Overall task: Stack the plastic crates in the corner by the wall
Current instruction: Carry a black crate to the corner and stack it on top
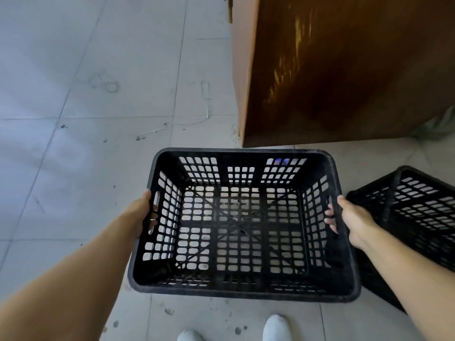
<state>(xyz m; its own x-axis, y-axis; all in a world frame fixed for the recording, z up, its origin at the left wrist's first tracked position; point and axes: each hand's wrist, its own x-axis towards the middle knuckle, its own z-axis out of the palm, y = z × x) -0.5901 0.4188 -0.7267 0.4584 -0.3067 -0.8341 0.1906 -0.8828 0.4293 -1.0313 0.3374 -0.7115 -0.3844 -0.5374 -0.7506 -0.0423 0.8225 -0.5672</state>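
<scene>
1. The tiled floor (98, 143) lies open to the left and ahead, with only specks and scuffs on it; that side gives free room to carry.
2. A tall brown wooden panel (344, 70) stands upright ahead on the right, its lower edge near the far rim of the carried crate; I judge that edge the one to clear when turning.
3. The black plastic crate (242, 289) is held up above the floor in front of the person, open side up and empty.
4. A second crate (418, 205) rests tilted just beside it on the right, under the right forearm.
5. The left hand (141, 212) and right hand (354, 222) each have fingers (330, 217) hooked through a side handle slot, grasping the crate.
6. The step looks like carrying; next it needs lowering squarely in the corner, which is not in view.
</scene>
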